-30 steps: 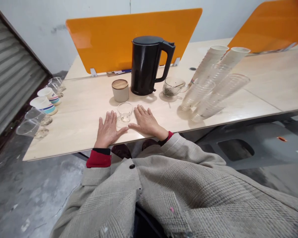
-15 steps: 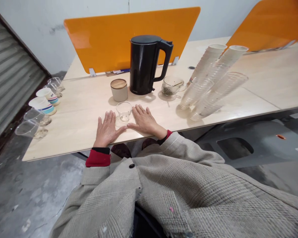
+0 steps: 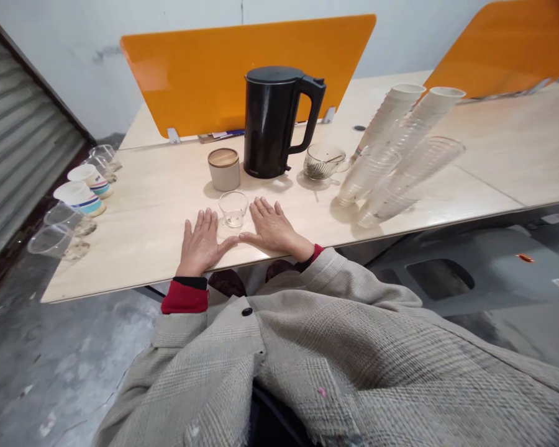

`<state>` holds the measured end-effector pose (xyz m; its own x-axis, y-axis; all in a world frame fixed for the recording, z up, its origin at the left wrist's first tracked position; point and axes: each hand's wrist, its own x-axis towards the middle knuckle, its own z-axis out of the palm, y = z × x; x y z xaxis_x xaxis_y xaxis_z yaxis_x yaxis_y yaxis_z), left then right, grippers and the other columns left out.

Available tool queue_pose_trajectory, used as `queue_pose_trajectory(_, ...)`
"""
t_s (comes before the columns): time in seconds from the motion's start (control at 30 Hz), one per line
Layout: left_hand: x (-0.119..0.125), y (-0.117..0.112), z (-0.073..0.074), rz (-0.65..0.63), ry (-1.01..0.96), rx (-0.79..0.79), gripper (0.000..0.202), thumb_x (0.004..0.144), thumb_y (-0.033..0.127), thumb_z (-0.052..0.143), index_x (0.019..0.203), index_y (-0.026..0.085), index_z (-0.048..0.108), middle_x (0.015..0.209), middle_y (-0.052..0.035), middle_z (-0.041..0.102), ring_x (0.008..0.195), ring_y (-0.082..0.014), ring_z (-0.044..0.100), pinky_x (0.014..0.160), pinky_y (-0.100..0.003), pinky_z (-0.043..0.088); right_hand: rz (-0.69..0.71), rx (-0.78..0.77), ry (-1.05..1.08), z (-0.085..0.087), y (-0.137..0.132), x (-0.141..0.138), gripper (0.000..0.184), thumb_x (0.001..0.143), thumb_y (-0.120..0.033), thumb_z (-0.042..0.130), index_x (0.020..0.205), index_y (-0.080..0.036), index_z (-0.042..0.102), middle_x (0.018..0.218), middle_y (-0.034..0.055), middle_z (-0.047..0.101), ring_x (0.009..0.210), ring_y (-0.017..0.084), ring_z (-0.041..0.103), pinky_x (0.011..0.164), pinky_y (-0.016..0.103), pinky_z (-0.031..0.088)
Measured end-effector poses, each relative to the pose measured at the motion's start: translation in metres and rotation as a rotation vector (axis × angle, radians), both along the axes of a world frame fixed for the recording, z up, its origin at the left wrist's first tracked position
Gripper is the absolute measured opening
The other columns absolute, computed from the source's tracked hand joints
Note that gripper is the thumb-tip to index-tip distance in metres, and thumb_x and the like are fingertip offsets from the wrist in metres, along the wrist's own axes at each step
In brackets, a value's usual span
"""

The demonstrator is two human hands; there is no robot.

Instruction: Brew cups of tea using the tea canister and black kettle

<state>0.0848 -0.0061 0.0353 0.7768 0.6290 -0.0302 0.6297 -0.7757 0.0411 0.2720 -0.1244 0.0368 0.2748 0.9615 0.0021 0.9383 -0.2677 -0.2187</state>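
Observation:
My left hand (image 3: 200, 244) lies flat on the pale wooden table (image 3: 144, 211), fingers stretched out, holding nothing. My right hand (image 3: 273, 228) lies flat beside it, also spread and empty. The two thumbs point toward each other. Between the fingertips stands a small clear glass cup (image 3: 233, 208), which neither hand grips. Behind it are a beige jar with a wooden lid (image 3: 223, 168), a black electric kettle (image 3: 274, 121) and a glass cup with a strainer (image 3: 323, 162).
Stacks of plastic and paper cups (image 3: 395, 149) lean at the right. Along the table's left edge stand several cups, clear and striped (image 3: 79, 197). Orange dividers (image 3: 200, 68) line the back of the table. A metal shutter is on the left.

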Motion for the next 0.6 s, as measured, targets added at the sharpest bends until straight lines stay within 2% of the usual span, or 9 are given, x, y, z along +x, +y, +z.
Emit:
queue_pose_trajectory(0.2, 0.0, -0.001, 0.003, -0.024, -0.01, -0.026, 0.086, 0.107, 0.069, 0.027, 0.175, 0.015, 0.021, 0.184, -0.0114, 0.016, 0.173, -0.033, 0.011, 0.138, -0.066, 0.011, -0.001, -0.007, -0.042, -0.002, -0.005, -0.001, 0.101, 0.104, -0.072, 0.044, 0.169, 0.003, 0.028, 0.179, 0.0301, 0.021, 0.17, 0.042, 0.017, 0.136, 0.065, 0.014)
queue_pose_trajectory(0.4, 0.0, 0.0, 0.003, -0.015, -0.008, -0.043, 0.071, 0.111, 0.048, 0.021, 0.174, 0.015, 0.024, 0.183, -0.0094, 0.019, 0.172, -0.0305, 0.013, 0.139, -0.064, 0.011, -0.009, 0.005, -0.072, -0.011, -0.003, 0.002, 0.071, 0.111, -0.039, 0.033, 0.169, 0.002, 0.03, 0.18, 0.0269, 0.02, 0.171, 0.038, 0.019, 0.136, 0.065, 0.015)
queue_pose_trajectory(0.6, 0.001, 0.0, 0.004, 0.005, -0.008, -0.061, 0.07, 0.11, 0.041, 0.018, 0.174, 0.013, 0.024, 0.183, -0.0082, 0.018, 0.172, -0.0291, 0.013, 0.14, -0.062, 0.01, -0.021, 0.002, -0.089, -0.012, -0.003, 0.001, 0.069, 0.109, -0.032, 0.032, 0.169, 0.002, 0.032, 0.181, 0.0251, 0.021, 0.17, 0.038, 0.019, 0.136, 0.065, 0.017)
